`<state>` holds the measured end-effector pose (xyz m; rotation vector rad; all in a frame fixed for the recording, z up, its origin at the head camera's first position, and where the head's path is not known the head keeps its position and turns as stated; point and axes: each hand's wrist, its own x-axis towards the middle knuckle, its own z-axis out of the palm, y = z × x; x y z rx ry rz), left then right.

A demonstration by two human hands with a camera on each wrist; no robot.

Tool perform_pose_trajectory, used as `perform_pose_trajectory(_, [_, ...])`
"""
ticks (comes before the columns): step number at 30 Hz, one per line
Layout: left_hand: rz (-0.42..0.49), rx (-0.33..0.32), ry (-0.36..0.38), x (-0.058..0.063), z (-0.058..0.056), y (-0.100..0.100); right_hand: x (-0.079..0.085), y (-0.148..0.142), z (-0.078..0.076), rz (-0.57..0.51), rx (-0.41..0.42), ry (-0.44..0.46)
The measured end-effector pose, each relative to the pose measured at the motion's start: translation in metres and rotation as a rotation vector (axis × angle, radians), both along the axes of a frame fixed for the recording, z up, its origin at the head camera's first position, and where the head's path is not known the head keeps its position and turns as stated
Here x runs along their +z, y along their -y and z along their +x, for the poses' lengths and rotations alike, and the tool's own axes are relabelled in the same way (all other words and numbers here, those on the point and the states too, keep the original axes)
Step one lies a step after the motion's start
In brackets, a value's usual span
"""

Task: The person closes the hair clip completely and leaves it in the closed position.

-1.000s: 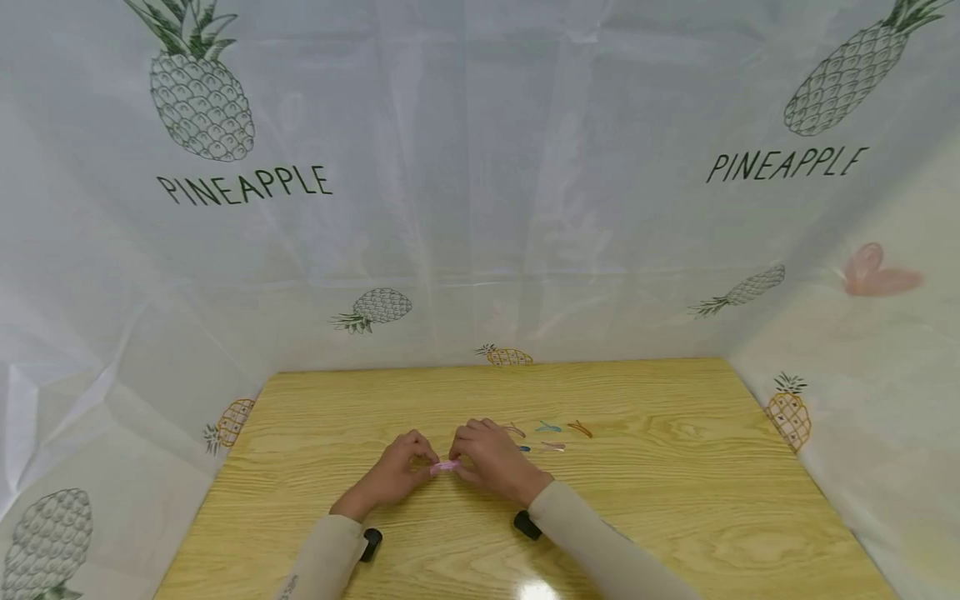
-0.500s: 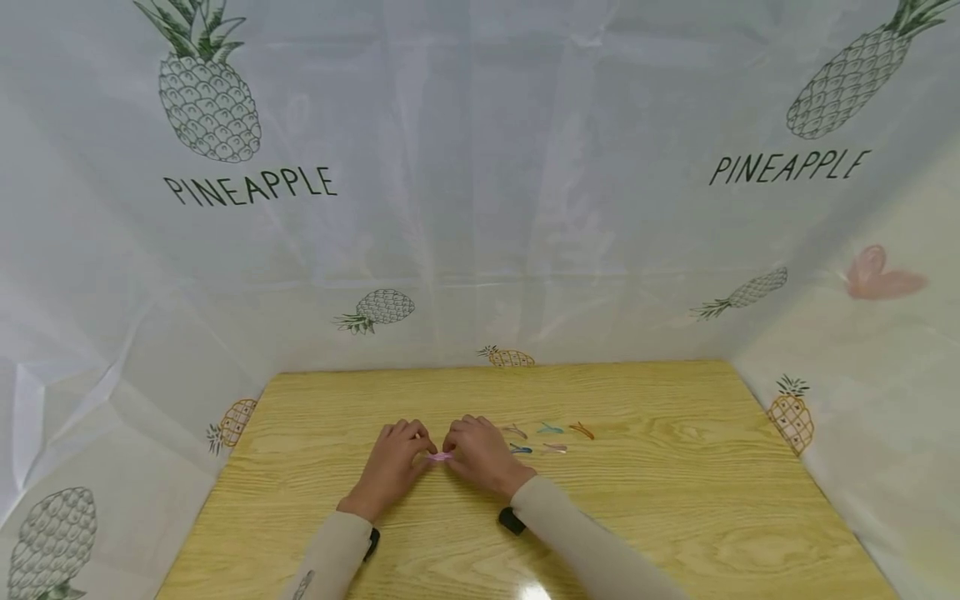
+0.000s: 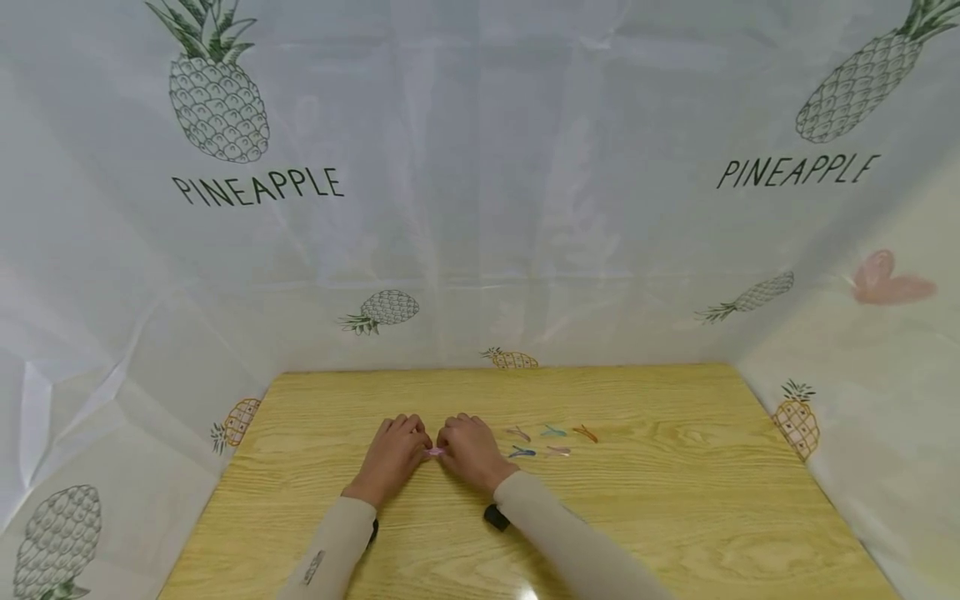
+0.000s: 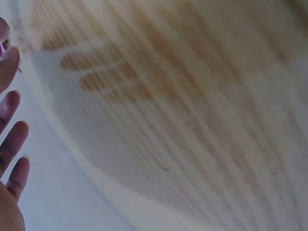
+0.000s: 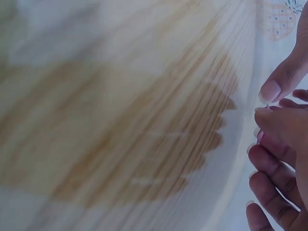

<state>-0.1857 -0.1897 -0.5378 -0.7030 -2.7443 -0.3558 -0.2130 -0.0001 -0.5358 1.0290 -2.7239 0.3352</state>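
A small pink hair clip (image 3: 435, 452) bridges the fingertips of both hands at the middle of the wooden table (image 3: 660, 500). My left hand (image 3: 390, 458) pinches one end between thumb and finger. From the other side my right hand (image 3: 468, 450) pinches the clip too, covering much of it. Only a sliver of pink clip (image 5: 260, 137) shows in the right wrist view, among the fingers. The left wrist view has the left hand (image 4: 12, 144) at its edge, its other fingers spread apart.
Several hair clips lie in two rows right of the hands: brown (image 3: 518, 434), light blue (image 3: 553, 432) and orange (image 3: 586, 434) behind, dark blue (image 3: 522, 452) and pale pink (image 3: 558, 452) in front. A white pineapple-print sheet (image 3: 480, 208) encloses the table's back and sides.
Both hands have shifted slightly left and away from the body with the pink hair clip, drawing closer together. The dark blue clip, earlier mostly behind the right hand, now shows fully.
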Motion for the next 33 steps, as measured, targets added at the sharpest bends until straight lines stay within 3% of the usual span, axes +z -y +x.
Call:
perform_pose_trajectory(13, [0.042, 0.020, 0.043, -0.005, -0.008, 0.001, -0.007, 0.012, -0.007, -0.030, -0.062, 0.067])
perform_pose_trajectory(23, [0.043, 0.032, 0.017, -0.010, -0.012, 0.001, -0.008, 0.017, -0.011, -0.060, -0.068, 0.092])
perform_pose_trajectory(33, [0.066, 0.049, -0.025, -0.007, -0.006, -0.004, -0.005, 0.013, -0.009, -0.085, -0.071, 0.085])
